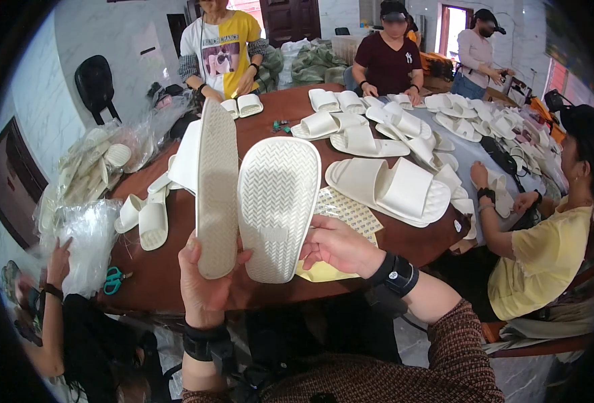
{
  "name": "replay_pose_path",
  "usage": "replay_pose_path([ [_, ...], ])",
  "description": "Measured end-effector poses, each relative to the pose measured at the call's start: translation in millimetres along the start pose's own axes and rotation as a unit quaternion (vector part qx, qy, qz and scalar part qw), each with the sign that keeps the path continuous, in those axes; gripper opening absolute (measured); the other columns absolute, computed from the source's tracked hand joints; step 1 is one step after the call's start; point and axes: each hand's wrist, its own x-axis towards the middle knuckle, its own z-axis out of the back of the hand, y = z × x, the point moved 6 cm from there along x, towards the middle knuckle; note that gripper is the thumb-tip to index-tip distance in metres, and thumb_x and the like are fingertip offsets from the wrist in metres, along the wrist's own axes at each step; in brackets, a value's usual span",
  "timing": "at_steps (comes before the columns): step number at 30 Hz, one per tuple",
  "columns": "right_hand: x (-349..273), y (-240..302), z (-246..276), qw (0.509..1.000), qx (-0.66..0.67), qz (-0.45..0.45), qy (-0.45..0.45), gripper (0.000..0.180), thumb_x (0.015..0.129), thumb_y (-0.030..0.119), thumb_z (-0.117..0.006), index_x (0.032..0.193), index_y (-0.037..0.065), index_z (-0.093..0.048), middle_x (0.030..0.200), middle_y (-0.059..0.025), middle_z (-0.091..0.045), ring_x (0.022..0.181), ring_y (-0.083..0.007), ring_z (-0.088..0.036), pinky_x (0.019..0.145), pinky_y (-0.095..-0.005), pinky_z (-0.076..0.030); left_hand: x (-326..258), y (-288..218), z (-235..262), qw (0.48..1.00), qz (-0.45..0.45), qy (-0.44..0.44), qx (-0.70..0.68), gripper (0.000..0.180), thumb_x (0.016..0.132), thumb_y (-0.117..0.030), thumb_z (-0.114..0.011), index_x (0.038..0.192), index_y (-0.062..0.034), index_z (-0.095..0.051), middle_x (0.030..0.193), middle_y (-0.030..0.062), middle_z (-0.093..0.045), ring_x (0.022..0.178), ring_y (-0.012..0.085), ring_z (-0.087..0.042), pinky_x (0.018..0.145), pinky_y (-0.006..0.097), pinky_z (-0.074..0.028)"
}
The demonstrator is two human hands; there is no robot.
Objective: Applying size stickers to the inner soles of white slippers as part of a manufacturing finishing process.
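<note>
My left hand (209,279) is closed round the heel end of a cream slide sandal (218,195), raised above the table with its patterned sole turned partly toward me. A matching slide sandal (278,201) stands beside it, its zigzag-textured sole facing me. My left fingertips reach the near edge of that second slide. Bent fingers of my right hand (341,245) grip its right edge; part of the grip is hidden. Beneath my right hand lie yellow sticker sheets (344,211) printed with small rows of labels.
Several cream slides (391,188) spread over the brown-covered table (176,275). At left are clear plastic bags (89,235), teal scissors (113,281) and another pair of slides (152,225). Co-workers (545,248) surround the table; one's hand (58,262) touches the bags.
</note>
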Motion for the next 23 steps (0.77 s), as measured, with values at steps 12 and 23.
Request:
replay_pose_path([
  [12,-16,13,-19,0.957,-0.146,0.244,-0.063,0.061,0.096,0.006,-0.056,0.150,-0.001,-0.027,0.140,-0.0116,-0.049,0.122,-0.0172,-0.054,0.100,-0.0306,-0.046,-6,-9,-29,0.998,-0.012,0.060,0.014,0.076,0.090,-0.053,-0.056,0.138,0.0043,-0.046,0.127,0.0251,-0.060,0.112,0.0371,-0.063,0.087,0.048,-0.057],
  [23,-20,10,-23,0.951,-0.210,0.210,-0.084,0.093,0.091,0.022,-0.073,0.156,0.000,-0.011,0.149,-0.0162,-0.040,0.131,-0.0259,-0.048,0.099,-0.0342,-0.049,-2,5,-40,0.992,-0.061,0.068,0.091,0.076,0.086,-0.053,-0.064,0.140,-0.0044,-0.041,0.124,0.0191,-0.060,0.110,0.0303,-0.064,0.088,0.046,-0.056],
])
